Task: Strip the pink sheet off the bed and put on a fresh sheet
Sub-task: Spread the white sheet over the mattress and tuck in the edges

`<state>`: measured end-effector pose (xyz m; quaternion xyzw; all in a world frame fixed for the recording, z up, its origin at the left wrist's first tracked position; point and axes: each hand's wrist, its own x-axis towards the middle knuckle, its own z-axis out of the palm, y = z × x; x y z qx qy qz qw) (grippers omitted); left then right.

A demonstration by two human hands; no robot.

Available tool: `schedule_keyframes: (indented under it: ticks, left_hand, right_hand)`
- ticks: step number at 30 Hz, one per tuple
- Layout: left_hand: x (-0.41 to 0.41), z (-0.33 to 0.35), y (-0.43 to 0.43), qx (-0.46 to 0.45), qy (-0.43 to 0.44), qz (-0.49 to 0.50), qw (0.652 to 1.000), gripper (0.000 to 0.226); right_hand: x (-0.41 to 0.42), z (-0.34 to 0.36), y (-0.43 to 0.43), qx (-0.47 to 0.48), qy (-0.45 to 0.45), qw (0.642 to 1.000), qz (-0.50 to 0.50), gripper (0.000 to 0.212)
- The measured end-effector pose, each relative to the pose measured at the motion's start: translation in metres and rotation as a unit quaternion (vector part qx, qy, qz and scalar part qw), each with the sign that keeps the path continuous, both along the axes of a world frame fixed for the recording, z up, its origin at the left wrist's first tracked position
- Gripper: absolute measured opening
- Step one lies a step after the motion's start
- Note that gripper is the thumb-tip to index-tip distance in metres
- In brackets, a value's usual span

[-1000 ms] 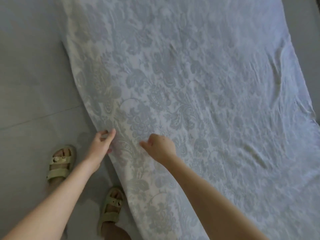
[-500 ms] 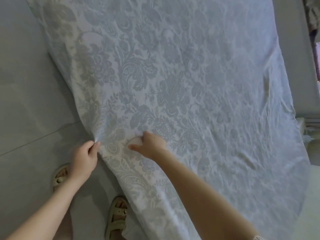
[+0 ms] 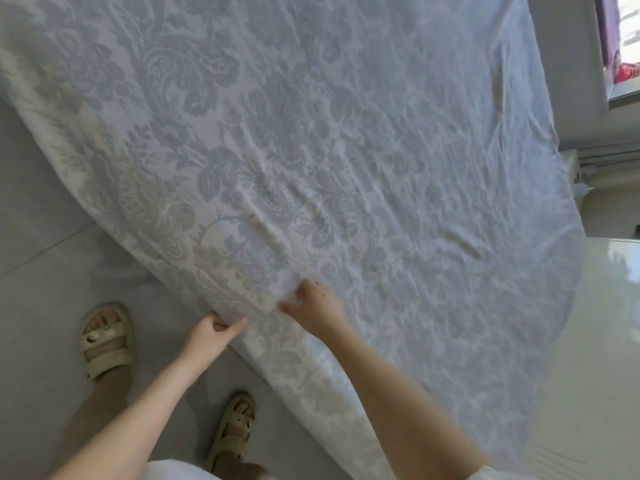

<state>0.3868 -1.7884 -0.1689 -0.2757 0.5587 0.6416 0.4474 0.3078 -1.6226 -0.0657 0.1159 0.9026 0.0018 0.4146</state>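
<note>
Slid down the near edge and tightened since a second ago: left hand [image 3: 211,332], then open-fingered against the hem, now pinching a fold of the pale blue floral-patterned sheet [image 3: 346,133] between thumb and curled fingers, right where the cloth turns over the bedside; swung round too, bringing a bright window corner [image 3: 623,46] into the upper right.

Right hand [image 3: 320,306] just beside the left and a little further onto the bed top; fingers curled, thumb pointing toward the left hand, a small pale ridge of cloth bunched ahead of the knuckles; gripping that ridge or only pressing on it, cannot tell.

Spread across the whole bed top, that sheet; hanging over the near side toward the grey tiled floor [image 3: 52,271]; reaching the far side as well; mattress fully hidden beneath. Shallow creases fanning out from the two hands; a few longer wrinkles toward the far right.

No pink sheet anywhere in view; stripping judged done, or at least out of sight. Fresh cover judged laid and roughly centred; close to the end of the job. Left, by the look of it: tugging this near edge to draw out the creases, tucking or evening the overhang, perhaps the same along the foot and far side; corners out of view, so unknown.

Standing close against the bedside in cream strapped sandals [image 3: 105,341].
</note>
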Motion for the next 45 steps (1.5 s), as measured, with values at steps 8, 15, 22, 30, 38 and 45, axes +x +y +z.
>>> schedule_keyframes:
  ticks: [8,15,22,30,38,45]
  left_hand:
    - [0.076,0.009,0.104,-0.06,-0.034,0.026,0.997,0.022]
    - [0.143,0.021,0.185,-0.161,0.003,0.104,0.982,0.023]
    - [0.161,0.013,0.184,-0.299,0.148,0.007,0.943,0.043]
    - [0.174,0.012,0.171,-0.323,0.127,-0.024,0.938,0.032]
    - [0.172,0.037,0.218,-0.292,0.078,-0.271,0.914,0.045]
    - [0.191,0.069,0.339,-0.161,0.308,-0.525,0.777,0.028]
  right_hand:
    - [0.167,0.002,0.142,0.006,-0.01,0.917,-0.399,0.048]
    - [0.318,-0.034,0.205,-0.245,-0.083,0.447,-0.856,0.057]
    - [0.329,-0.067,0.192,-0.267,0.053,0.289,-0.918,0.023]
    - [0.351,-0.076,0.183,-0.244,-0.024,0.43,-0.869,0.032]
    - [0.373,-0.035,0.234,-0.27,0.042,0.282,-0.92,0.031]
    - [0.45,-0.063,0.334,-0.218,0.163,0.146,-0.951,0.029]
